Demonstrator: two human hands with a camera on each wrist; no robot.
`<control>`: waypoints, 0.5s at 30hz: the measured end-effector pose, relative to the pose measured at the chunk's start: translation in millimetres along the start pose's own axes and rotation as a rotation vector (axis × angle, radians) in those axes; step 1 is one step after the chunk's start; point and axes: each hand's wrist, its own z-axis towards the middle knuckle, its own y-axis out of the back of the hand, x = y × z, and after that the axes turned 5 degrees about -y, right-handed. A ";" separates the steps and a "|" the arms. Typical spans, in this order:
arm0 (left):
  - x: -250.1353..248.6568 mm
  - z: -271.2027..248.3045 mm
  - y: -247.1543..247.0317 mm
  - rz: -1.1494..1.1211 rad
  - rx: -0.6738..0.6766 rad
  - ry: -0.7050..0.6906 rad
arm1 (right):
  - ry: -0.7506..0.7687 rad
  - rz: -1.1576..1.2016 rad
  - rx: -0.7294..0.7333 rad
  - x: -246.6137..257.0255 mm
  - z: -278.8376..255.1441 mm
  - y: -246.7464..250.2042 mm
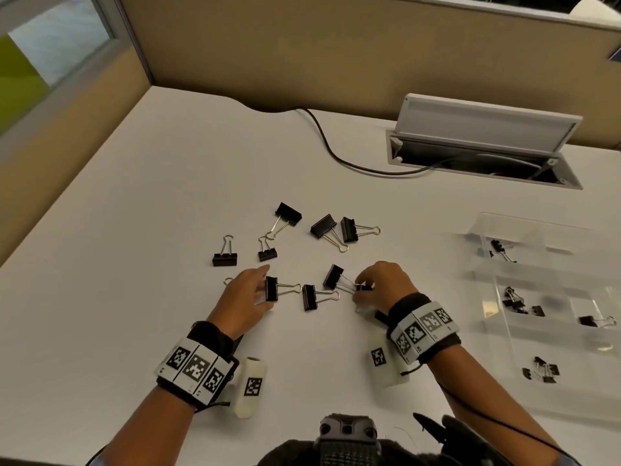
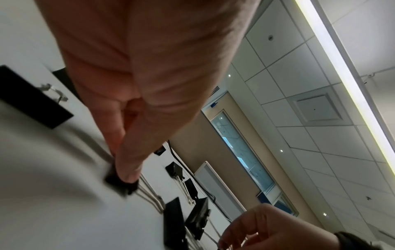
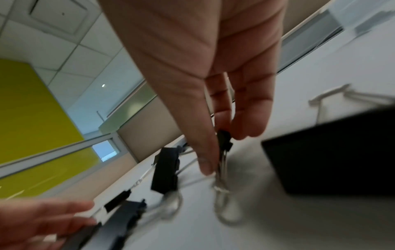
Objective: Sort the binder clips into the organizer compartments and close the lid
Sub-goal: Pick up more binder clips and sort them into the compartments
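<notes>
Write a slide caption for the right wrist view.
Right hand fingers pinching a small black metal binder clip above the white desk.

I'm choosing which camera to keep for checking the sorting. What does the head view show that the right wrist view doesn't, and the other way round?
Only the head view shows the clear organizer with clips already in several compartments, the black cable and the desk's open cable hatch.

Only the right wrist view shows, from below, the right hand's fingers pinching a small binder clip, plus a yellow wall and ceiling.

Both show the right hand, the left hand and loose clips on the white desk.
</notes>
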 end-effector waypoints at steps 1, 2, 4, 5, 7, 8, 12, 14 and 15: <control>0.1 -0.3 -2.0 -0.031 0.021 -0.007 | -0.014 0.016 -0.008 -2.9 -1.3 1.9; 0.8 -0.4 -3.5 -0.060 0.040 -0.015 | -0.023 0.030 -0.026 -5.5 -2.0 3.8; 3.7 -1.0 -3.3 -0.089 0.060 -0.030 | -0.029 0.064 -0.070 -10.1 -3.5 6.5; 5.9 -1.6 -0.6 -0.072 0.047 -0.033 | -0.027 0.085 -0.079 -11.7 -4.2 6.8; 11.6 -1.9 8.9 -0.008 -0.026 -0.035 | -0.026 0.096 -0.053 -14.0 -5.5 5.7; 16.0 -3.5 15.9 0.021 -0.082 -0.035 | -0.025 0.090 -0.030 -13.2 -6.2 3.3; 30.5 -6.9 43.3 0.063 -0.229 0.026 | -0.010 0.104 -0.032 -12.4 -8.2 -5.0; 39.3 -11.7 52.2 0.109 -0.197 0.093 | 0.002 0.132 -0.056 -12.5 -9.1 -8.0; 42.3 -14.2 54.5 0.134 -0.166 0.114 | 0.007 0.138 -0.067 -12.1 -9.4 -8.7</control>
